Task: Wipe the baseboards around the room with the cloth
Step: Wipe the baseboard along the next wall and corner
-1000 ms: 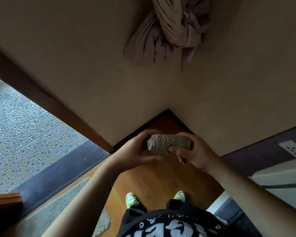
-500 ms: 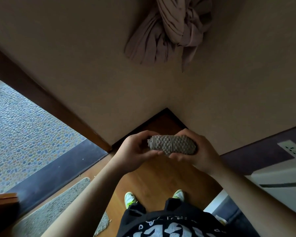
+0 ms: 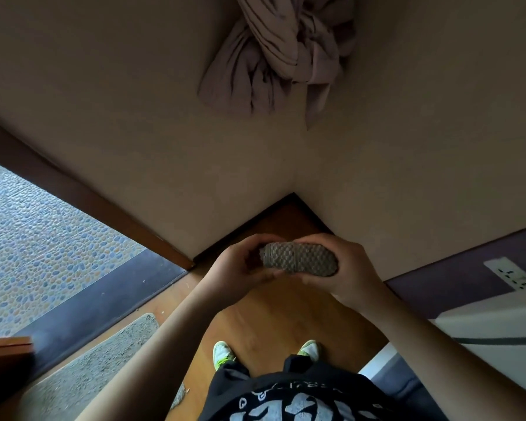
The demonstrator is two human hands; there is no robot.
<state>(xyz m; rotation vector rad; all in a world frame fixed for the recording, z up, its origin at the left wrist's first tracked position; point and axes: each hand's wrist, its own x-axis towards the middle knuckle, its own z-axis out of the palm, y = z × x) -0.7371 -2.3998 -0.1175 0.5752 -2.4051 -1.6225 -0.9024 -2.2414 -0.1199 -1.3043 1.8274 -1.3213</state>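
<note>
Head view looks steeply down into a room corner, and just below the centre of the frame both hands hold the cloth (image 3: 299, 259), a grey, bumpy-textured piece rolled or folded into a short thick bundle. The left hand (image 3: 240, 264) curls its fingers round the bundle's left end; the right hand (image 3: 351, 268) wraps round the right end, thumb underneath and fingers over the top. The cloth is in the air above the wooden floor (image 3: 286, 317), not touching any surface.

The baseboards (image 3: 246, 221) show as a dark strip where the two beige walls meet the floor, forming a V whose tip sits just above the hands at mid-frame. Neither hand nor cloth is touching that strip, so I judge the step in hand to be readying the cloth, shaping it into a pad, with the wiping itself not yet begun here.

The next move seems to call for the person to bend or crouch, since the two shoes (image 3: 223, 354) at lower centre show a standing posture and the strip lies at floor level. One hand would likely carry the cloth down to the corner and press it flat on the strip before drawing it along a wall.

At upper centre a knotted pink fabric (image 3: 280, 56) hangs against the wall; a grey mat (image 3: 97, 354) lies at lower left, and a white socket (image 3: 510, 273) sits at the right edge.
</note>
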